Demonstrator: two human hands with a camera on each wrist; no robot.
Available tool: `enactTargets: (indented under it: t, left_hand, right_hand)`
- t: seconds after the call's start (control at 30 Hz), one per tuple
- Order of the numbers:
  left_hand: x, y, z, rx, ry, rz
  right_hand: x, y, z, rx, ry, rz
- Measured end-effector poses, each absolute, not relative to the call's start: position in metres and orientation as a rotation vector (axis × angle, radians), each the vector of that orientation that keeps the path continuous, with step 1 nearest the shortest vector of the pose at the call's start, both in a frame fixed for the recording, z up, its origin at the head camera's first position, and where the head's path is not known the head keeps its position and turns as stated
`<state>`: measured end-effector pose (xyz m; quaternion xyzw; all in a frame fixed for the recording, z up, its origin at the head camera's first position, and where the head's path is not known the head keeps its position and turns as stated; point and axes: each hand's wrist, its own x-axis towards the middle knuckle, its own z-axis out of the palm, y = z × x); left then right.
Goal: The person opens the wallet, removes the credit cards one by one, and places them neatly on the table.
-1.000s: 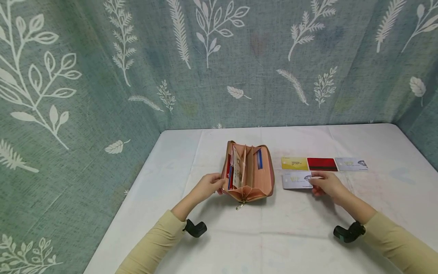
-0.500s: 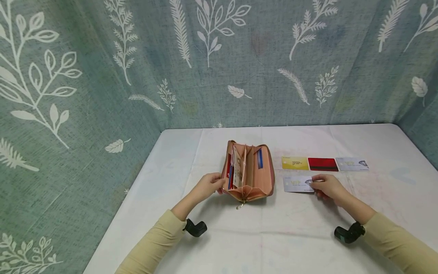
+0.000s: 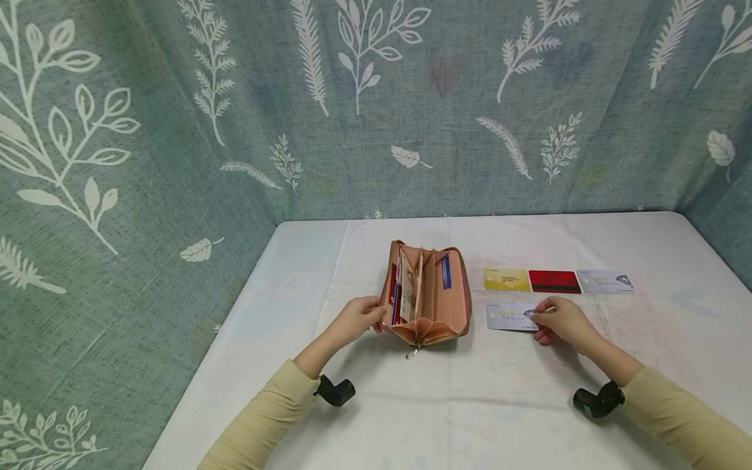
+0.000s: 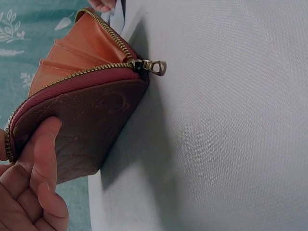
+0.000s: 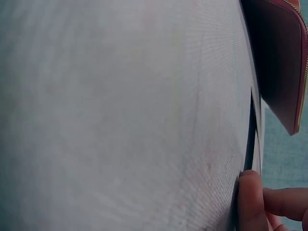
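Observation:
An open pink zip wallet (image 3: 431, 297) stands on the table with its pleated compartments facing up. Cards and paper show in its left side, and a blue card is tucked in the right side. My left hand (image 3: 355, 321) grips the wallet's left side; in the left wrist view the fingers (image 4: 44, 154) lie against its quilted dark outer cover. To the wallet's right, my right hand (image 3: 561, 321) pinches the right end of a silver VIP card (image 3: 506, 316). The right wrist view shows that card nearly edge-on, close to the table, between thumb and finger.
Above the held card lies a row: a yellow card (image 3: 506, 280), a red card (image 3: 555, 282) with a dark stripe, and another silver VIP card (image 3: 605, 281). A gold zip pull (image 3: 414, 352) hangs at the wallet's front. A leaf-patterned curtain (image 3: 376, 163) borders the white table (image 3: 411, 418).
The silver VIP card in my right hand has come slightly toward me, away from the row, and now lies lower. My left hand and the wallet have stayed put.

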<state>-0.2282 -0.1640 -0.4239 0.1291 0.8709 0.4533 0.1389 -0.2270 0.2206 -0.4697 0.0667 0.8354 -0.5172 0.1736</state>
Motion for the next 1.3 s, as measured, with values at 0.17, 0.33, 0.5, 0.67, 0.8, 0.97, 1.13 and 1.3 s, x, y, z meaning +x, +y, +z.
enactTargets:
  t: [0.17,0.33,0.5,0.67,0.8,0.97,1.13,1.3]
  left_hand:
    - [-0.2283,-0.1641,-0.4242,0.368,2.525,1.302]
    - [-0.2285,-0.1641,-0.4237,0.363,2.519,1.304]
    - [-0.2292,-0.1641,-0.4232,0.362,2.523,1.298]
    - [-0.2292,-0.1642,-0.4233,0.367,2.523,1.303]
    - [-0.2294,-0.1643,-0.4245,0.363,2.519,1.305]
    - [-0.2295,-0.1639,-0.4252,0.354,2.516,1.301]
    - [-0.2301,-0.164,-0.4246,0.356,2.51,1.303]
    - [-0.2288,-0.1639,-0.4236,0.345,2.516,1.297]
  right_hand:
    - [-0.2275,0.2212,-0.469,0.073,2.489,-1.368]
    - [-0.2288,0.2262,-0.47,0.016,2.511,-1.286]
    - [-0.2295,0.2295,-0.4688,0.014,2.49,-1.269]
    - [-0.2277,0.2271,-0.4651,-0.167,2.599,-1.049]
    - [-0.2268,0.2235,-0.4638,-0.296,2.676,-0.919]
    - [-0.2277,0.2227,-0.465,-0.279,2.68,-0.942]
    - [-0.2299,0.2263,-0.4685,-0.27,2.658,-0.984]
    - [-0.2319,0.2278,-0.4706,-0.261,2.646,-0.993]
